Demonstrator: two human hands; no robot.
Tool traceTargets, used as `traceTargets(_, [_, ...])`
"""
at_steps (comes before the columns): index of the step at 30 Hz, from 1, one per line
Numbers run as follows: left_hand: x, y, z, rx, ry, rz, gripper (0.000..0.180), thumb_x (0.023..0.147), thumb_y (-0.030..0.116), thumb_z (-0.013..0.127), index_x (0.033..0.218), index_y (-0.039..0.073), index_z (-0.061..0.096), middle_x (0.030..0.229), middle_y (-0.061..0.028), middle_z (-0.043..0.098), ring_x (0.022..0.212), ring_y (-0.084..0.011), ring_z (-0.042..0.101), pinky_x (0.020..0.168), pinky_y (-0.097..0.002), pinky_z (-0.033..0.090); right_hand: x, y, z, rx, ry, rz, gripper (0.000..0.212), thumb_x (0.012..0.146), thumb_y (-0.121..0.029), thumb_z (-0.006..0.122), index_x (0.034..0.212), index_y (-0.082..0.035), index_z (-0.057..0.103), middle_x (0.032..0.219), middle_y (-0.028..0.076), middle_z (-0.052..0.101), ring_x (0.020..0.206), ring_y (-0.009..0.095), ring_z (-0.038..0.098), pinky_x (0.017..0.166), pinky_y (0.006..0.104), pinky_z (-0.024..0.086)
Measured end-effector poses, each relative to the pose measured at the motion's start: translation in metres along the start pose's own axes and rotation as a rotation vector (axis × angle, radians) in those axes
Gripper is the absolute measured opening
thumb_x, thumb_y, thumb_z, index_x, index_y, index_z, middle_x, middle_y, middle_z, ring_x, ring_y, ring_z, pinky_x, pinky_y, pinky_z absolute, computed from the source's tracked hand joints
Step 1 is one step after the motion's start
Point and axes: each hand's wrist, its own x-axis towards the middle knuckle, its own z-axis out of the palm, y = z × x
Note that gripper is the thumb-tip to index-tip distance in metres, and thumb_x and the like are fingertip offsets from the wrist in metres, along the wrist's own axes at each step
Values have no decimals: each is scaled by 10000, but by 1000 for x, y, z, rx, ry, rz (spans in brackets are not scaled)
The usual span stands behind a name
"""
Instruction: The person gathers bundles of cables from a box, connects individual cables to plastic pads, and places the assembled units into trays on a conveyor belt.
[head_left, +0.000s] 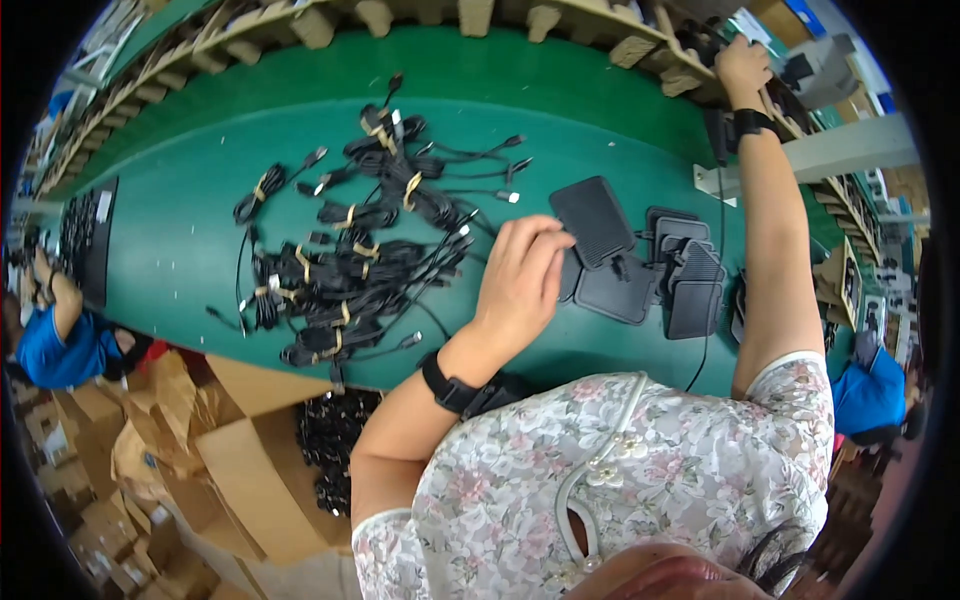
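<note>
My left hand [522, 272] is closed at the left edge of a black flat pad [590, 215] with rounded corners and a ribbed lower part. Several similar black pads [612, 292] lie overlapped to its right and below it. My right arm stretches to the far right, where my right hand [744, 68] curls its fingers beside dark objects [700, 42] at the rack; what it holds, if anything, is hidden. Left of my left hand spreads a heap of coiled black cables [365, 265], bound with tan ties, some ends showing silver plugs.
A slotted cardboard rack [430, 12] runs along the green table's [160, 240] far side. A white post [840, 150] stands beyond my right arm. Open cardboard boxes [250, 480] and a bin of small black parts [335, 450] are at lower left. People in blue work on both sides.
</note>
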Motion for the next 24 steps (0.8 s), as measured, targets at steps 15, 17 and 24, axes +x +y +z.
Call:
traceTargets(15, [-9,-28,0,55,-56,43,211,704,-111,470,823,33,568,776,-84,588,797,-271,570,704,-375,472,-133,-247,-225,1354,-44,-1037,174,837,-221,610,956,-96,635,896,89,618,896,283,582,778,372,465])
traceTargets(17, [-6,-35,2,35,-24,0,195,714,-104,462,813,29,564,742,-85,587,783,-274,576,701,-379,477,-133,-266,-232,1226,-20,-1205,203,817,-261,622,967,-125,638,924,72,629,929,262,586,801,360,469])
traceTargets(24, [-1,-54,7,29,116,-15,175,699,-79,489,821,30,552,741,-94,573,783,-293,557,691,-391,465,-131,-264,-242,801,-417,-1313,267,787,-326,651,981,-144,625,943,71,640,943,281,589,826,386,464])
